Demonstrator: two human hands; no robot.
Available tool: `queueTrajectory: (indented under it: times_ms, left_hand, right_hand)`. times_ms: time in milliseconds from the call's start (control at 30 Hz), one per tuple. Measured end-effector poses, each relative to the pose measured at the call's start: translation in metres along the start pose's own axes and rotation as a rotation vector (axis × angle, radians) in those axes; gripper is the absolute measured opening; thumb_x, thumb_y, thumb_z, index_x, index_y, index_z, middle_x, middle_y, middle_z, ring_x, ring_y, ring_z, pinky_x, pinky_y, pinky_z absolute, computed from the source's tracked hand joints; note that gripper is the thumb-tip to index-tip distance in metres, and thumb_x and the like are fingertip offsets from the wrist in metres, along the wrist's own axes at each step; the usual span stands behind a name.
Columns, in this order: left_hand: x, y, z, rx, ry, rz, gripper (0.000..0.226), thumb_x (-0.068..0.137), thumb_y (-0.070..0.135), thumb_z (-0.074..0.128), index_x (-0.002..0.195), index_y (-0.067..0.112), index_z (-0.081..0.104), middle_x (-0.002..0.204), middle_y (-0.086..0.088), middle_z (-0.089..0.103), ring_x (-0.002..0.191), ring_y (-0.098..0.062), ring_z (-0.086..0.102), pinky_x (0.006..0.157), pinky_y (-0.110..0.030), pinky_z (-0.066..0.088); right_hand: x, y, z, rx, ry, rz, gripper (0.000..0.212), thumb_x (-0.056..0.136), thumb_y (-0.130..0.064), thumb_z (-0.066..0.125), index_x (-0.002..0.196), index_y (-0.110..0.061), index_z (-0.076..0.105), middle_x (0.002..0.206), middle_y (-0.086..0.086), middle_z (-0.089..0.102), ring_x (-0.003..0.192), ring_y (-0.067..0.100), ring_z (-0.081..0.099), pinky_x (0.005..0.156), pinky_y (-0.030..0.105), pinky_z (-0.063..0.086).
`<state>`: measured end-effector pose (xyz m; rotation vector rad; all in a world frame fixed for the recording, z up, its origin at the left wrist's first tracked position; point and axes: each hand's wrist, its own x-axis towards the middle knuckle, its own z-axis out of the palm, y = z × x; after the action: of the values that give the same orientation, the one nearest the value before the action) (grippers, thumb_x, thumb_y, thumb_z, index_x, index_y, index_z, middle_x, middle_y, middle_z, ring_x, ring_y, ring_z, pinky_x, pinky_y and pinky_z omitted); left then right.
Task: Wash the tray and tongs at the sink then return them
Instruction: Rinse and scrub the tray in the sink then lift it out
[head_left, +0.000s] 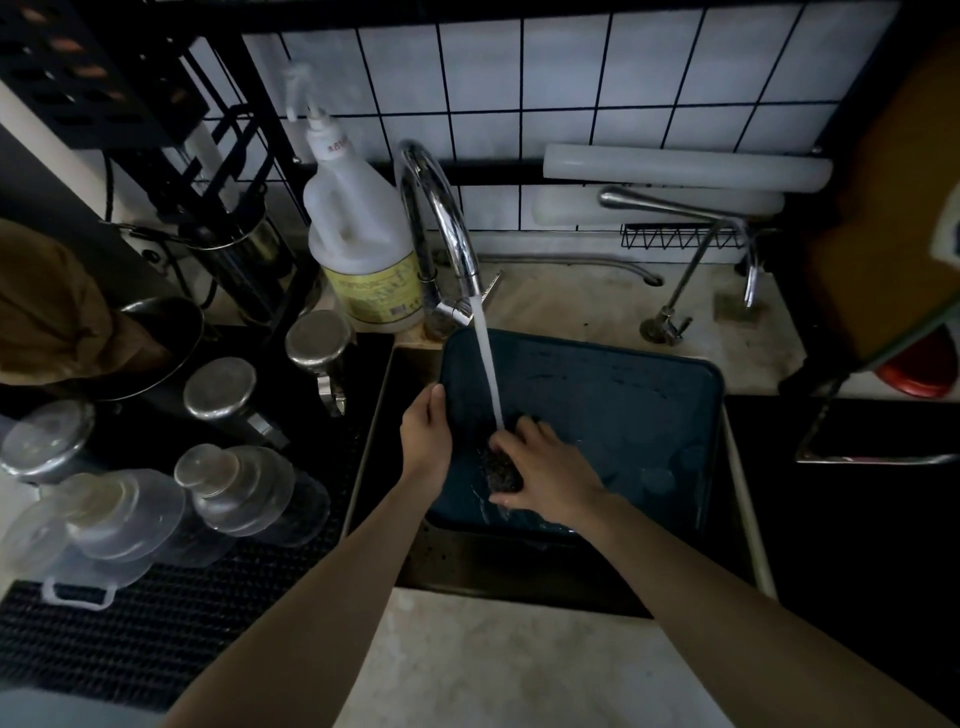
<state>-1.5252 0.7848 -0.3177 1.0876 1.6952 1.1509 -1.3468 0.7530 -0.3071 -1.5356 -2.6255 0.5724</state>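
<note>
A dim kitchen with a white tiled wall (571, 78) behind surrounds a pale counter (509, 670) cut by a dark sink (519, 577). At the far left, on a black ribbed mat (156, 639), several clear jars (223, 488) and steel-lidded canisters (221, 387) stand close together, apparently left to drain; what they hold cannot be told. Behind them a big detergent jug (358, 234) with a pump stands just beside the tap (436, 218), likely kept there for easy reach. The left hand (428, 431) grips the left rim of the dark blue tray (623, 415), thumb over the edge and fingers (435, 397) clamped on it, probably to steady the tray while it is scrubbed. The tray lies tilted across the sink, its far edge resting up near the counter, so water should run off toward the basin. Water from the tap falls onto the tray right at the right hand (545, 470), whose fingers (540, 434) press together on a dark scouring pad (498, 473) against the tray's floor. The tray holds only water and streaks. The tongs are not in view. At the right a thin second tap (691, 260) stands unused.
</note>
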Motion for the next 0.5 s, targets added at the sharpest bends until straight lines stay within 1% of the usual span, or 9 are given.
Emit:
queueTrajectory:
  times_ms: [100, 200, 267, 400, 433, 500]
  left_hand:
    - [-0.002, 0.0, 0.003, 0.011, 0.008, 0.012, 0.036, 0.106, 0.038, 0.038, 0.089, 0.017, 0.063, 0.078, 0.001, 0.064, 0.07, -0.013, 0.059, 0.063, -0.031, 0.046]
    - [0.0, -0.002, 0.003, 0.031, 0.02, 0.023, 0.039, 0.105, 0.043, 0.038, 0.096, 0.018, 0.066, 0.086, -0.003, 0.068, 0.079, -0.02, 0.065, 0.069, -0.039, 0.053]
    - [0.004, -0.001, 0.002, 0.042, 0.038, 0.024, 0.039, 0.104, 0.044, 0.038, 0.101, 0.018, 0.067, 0.09, -0.003, 0.07, 0.086, -0.021, 0.067, 0.073, -0.04, 0.054]
    - [0.008, 0.003, -0.008, 0.057, 0.086, 0.022, 0.037, 0.106, 0.042, 0.037, 0.1, 0.021, 0.067, 0.091, 0.001, 0.07, 0.086, -0.014, 0.067, 0.075, -0.037, 0.054]
    - [0.008, 0.002, -0.011, 0.061, 0.097, 0.014, 0.037, 0.106, 0.042, 0.037, 0.1, 0.021, 0.067, 0.092, 0.002, 0.07, 0.086, -0.013, 0.066, 0.075, -0.036, 0.054]
    - [0.008, -0.001, -0.017, 0.068, 0.112, 0.0, 0.039, 0.105, 0.043, 0.037, 0.102, 0.019, 0.068, 0.094, 0.001, 0.07, 0.088, -0.015, 0.066, 0.076, -0.036, 0.054]
  right_hand:
    - [-0.006, 0.006, 0.003, -0.035, -0.007, -0.033, 0.063, 0.077, -0.056, 0.069, 0.125, -0.028, 0.039, 0.118, 0.002, 0.039, 0.11, 0.023, 0.041, 0.074, 0.041, 0.051]
    - [-0.013, 0.013, 0.006, -0.062, -0.036, -0.061, 0.061, 0.077, -0.053, 0.069, 0.126, -0.029, 0.04, 0.116, 0.002, 0.04, 0.107, 0.022, 0.042, 0.074, 0.039, 0.051]
    - [-0.021, 0.021, 0.007, -0.074, -0.055, -0.059, 0.059, 0.079, -0.052, 0.068, 0.125, -0.03, 0.039, 0.117, 0.002, 0.04, 0.108, 0.021, 0.041, 0.074, 0.036, 0.05]
    - [-0.041, 0.045, 0.012, -0.137, -0.096, -0.03, 0.058, 0.08, -0.051, 0.067, 0.126, -0.031, 0.039, 0.121, 0.001, 0.039, 0.111, 0.02, 0.04, 0.072, 0.029, 0.039]
    - [-0.046, 0.052, 0.013, -0.146, -0.104, -0.016, 0.058, 0.08, -0.05, 0.068, 0.126, -0.031, 0.039, 0.121, 0.001, 0.039, 0.112, 0.02, 0.04, 0.073, 0.03, 0.04]
    - [-0.054, 0.065, 0.013, -0.174, -0.129, 0.007, 0.058, 0.079, -0.05, 0.069, 0.125, -0.031, 0.038, 0.122, 0.0, 0.039, 0.113, 0.02, 0.04, 0.079, 0.034, 0.045]
